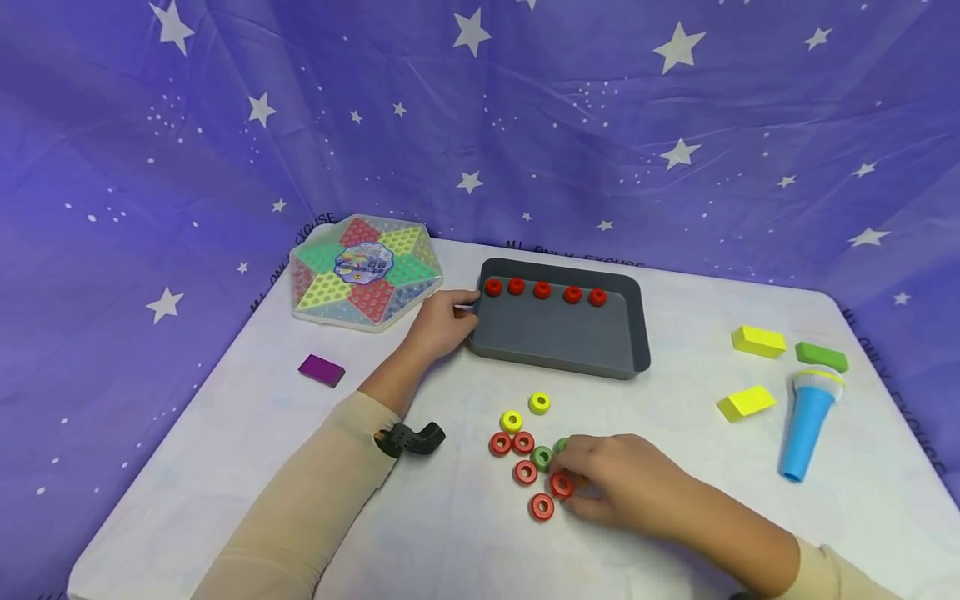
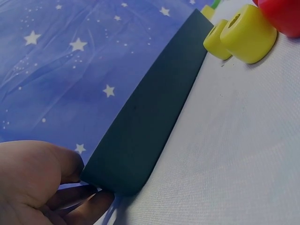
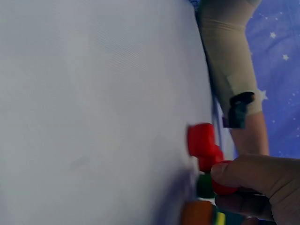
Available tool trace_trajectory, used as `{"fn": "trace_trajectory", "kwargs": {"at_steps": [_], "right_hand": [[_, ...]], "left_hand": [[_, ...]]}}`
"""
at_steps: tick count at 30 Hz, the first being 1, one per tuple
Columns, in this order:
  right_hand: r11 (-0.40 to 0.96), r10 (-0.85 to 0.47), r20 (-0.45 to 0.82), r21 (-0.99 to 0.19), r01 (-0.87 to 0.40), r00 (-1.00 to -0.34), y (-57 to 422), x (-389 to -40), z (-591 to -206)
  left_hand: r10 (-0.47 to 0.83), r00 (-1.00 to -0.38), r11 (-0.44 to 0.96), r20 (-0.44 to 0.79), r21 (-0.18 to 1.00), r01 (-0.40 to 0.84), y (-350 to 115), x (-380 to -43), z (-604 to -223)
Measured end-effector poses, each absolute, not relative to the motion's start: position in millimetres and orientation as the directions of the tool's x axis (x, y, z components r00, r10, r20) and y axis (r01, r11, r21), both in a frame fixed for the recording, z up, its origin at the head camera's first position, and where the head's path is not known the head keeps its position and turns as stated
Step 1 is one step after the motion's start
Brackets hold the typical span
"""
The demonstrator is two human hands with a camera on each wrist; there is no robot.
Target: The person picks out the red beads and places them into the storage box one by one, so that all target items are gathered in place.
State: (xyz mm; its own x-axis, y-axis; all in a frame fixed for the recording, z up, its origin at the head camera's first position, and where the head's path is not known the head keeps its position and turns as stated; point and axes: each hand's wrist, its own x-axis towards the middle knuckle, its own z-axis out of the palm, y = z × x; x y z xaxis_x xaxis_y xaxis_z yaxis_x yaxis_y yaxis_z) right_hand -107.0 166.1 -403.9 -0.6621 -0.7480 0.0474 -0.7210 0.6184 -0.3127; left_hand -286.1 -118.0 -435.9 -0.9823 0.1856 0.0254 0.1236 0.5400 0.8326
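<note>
My left hand (image 1: 442, 321) holds the left side of a dark grey tray (image 1: 558, 337), thumb and fingers at its wall in the left wrist view. Inside the tray, several red beads (image 1: 542, 290) stand in a row along the far wall. My right hand (image 1: 626, 487) pinches a red ring-shaped bead (image 1: 562, 485) between thumb and fingers, over the near part of the table. Loose beside it lie more red beads (image 1: 526, 472), a green bead (image 1: 542, 457) and two yellow beads (image 1: 512, 421). An orange bead (image 3: 196, 213) shows below the hand in the right wrist view.
A star-patterned Chinese checkers board (image 1: 367, 271) lies at the back left, with a purple block (image 1: 322, 371) in front of it. To the right are yellow blocks (image 1: 758, 342), a green block (image 1: 821, 357) and a blue toy microphone (image 1: 807, 425). A purple star-print cloth (image 1: 480, 125) hangs behind the white table.
</note>
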Motion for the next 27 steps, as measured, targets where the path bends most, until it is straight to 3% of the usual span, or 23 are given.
{"fn": "trace_trajectory", "kwargs": {"at_steps": [6, 15, 22, 27], "right_hand": [[0.643, -0.729, -0.007, -0.351, -0.681, -0.684, 169.7, -140.2, -364.9], [0.634, -0.726, -0.035, -0.419, -0.65, -0.687, 159.0, -237.2, -316.4], [0.642, -0.735, -0.11, -0.428, -0.636, -0.669, 130.3, -297.5, -314.6], [0.641, -0.756, -0.14, -0.358, -0.679, -0.639, 106.4, -329.0, -325.8]], "left_hand": [[0.186, -0.982, 0.539, 0.024, 0.833, 0.122, -118.0, -286.2, -435.7], [0.185, -0.982, 0.543, 0.027, 0.83, 0.126, -118.2, -286.1, -435.7], [0.189, -0.981, 0.538, 0.036, 0.832, 0.135, -118.0, -286.7, -435.5], [0.192, -0.981, 0.544, 0.038, 0.828, 0.138, -118.4, -287.2, -435.5]]}}
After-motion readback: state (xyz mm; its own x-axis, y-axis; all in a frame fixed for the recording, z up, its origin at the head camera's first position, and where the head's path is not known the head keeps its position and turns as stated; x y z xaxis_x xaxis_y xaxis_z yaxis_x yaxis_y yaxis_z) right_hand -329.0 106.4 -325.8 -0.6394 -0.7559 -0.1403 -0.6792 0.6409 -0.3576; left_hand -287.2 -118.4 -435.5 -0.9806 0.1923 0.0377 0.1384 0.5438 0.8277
